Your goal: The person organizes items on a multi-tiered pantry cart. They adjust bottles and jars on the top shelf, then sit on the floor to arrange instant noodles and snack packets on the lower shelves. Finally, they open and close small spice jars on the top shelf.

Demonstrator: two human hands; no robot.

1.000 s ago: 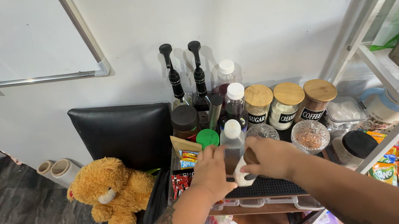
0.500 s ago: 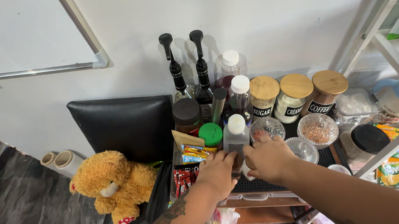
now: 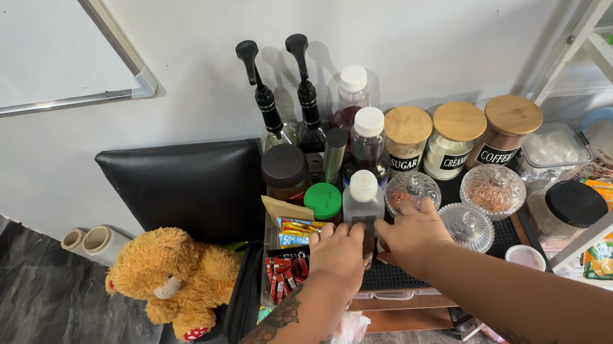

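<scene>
Fingers of the left hand (image 3: pixel 339 253) and the right hand (image 3: pixel 414 234) curl together around the base of a clear white-capped bottle (image 3: pixel 363 197), which stands at the centre of the frame on a dark mat (image 3: pixel 414 268). Close around it crowd a green-lidded jar (image 3: pixel 323 201) to the left, lidded glass bowls (image 3: pixel 412 190) to the right, and taller bottles and three wooden-lidded jars (image 3: pixel 459 134) behind. A teddy bear (image 3: pixel 173 275) sits on a black chair (image 3: pixel 185 188) at lower left.
</scene>
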